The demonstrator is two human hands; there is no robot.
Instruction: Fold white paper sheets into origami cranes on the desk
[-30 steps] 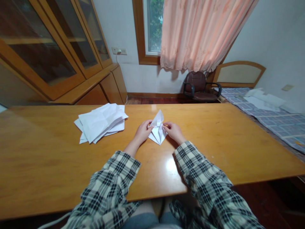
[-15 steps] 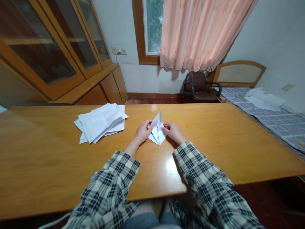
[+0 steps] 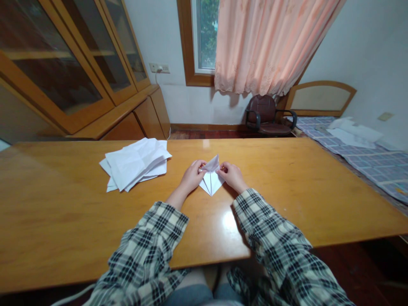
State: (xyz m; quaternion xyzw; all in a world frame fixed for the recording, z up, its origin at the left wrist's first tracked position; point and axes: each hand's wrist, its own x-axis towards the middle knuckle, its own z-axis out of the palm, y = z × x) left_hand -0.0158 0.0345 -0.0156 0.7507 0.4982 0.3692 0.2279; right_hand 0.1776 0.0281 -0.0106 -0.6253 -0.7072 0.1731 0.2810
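Observation:
A partly folded white paper piece (image 3: 210,180) lies on the wooden table (image 3: 287,195), its pointed tip toward me. My left hand (image 3: 191,175) pinches its left corner and my right hand (image 3: 232,175) pinches its right corner. Between my fingers the upper flap of the paper tilts forward and down. Both wrists rest on the table, sleeves in a black-and-white check.
A loose stack of white paper sheets (image 3: 135,163) lies to the left of my hands. Beyond the table stand a glass-door cabinet (image 3: 79,72), a dark office chair (image 3: 266,114) under a pink curtain, and a bed (image 3: 366,157) at the right.
The paper's upper flap, which stood up in a tall point, has come down toward the table. My hands have stayed at the paper's two corners.

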